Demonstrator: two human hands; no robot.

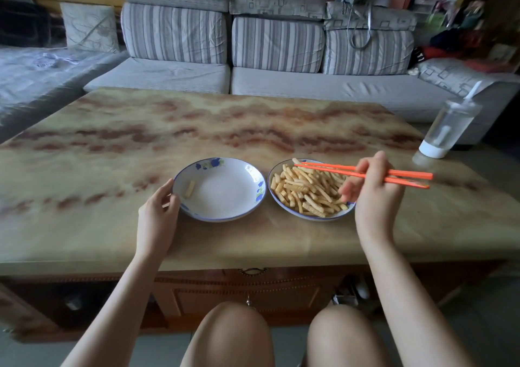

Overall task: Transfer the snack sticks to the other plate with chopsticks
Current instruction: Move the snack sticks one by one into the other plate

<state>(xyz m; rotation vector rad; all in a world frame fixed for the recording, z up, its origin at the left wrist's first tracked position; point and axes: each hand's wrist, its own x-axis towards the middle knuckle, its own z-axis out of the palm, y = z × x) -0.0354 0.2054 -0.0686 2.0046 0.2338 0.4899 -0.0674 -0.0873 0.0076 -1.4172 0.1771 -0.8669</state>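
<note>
Two white plates with blue rims stand side by side on the marbled table [253, 118]. The right plate [309, 218] holds a heap of several pale yellow snack sticks [306, 189]. The left plate [225, 189] holds a single snack stick [190, 188] near its left side. My right hand [371, 192] grips a pair of orange chopsticks [332, 169]; their tips hover over the far edge of the heap and hold nothing. My left hand [159, 211] curls around the left plate's left rim.
A clear bottle with a white base and straw [447, 127] stands at the table's right edge. A striped grey sofa [275, 57] runs behind the table. My bare knees [233, 335] sit below the table's near edge, in front of a wooden drawer.
</note>
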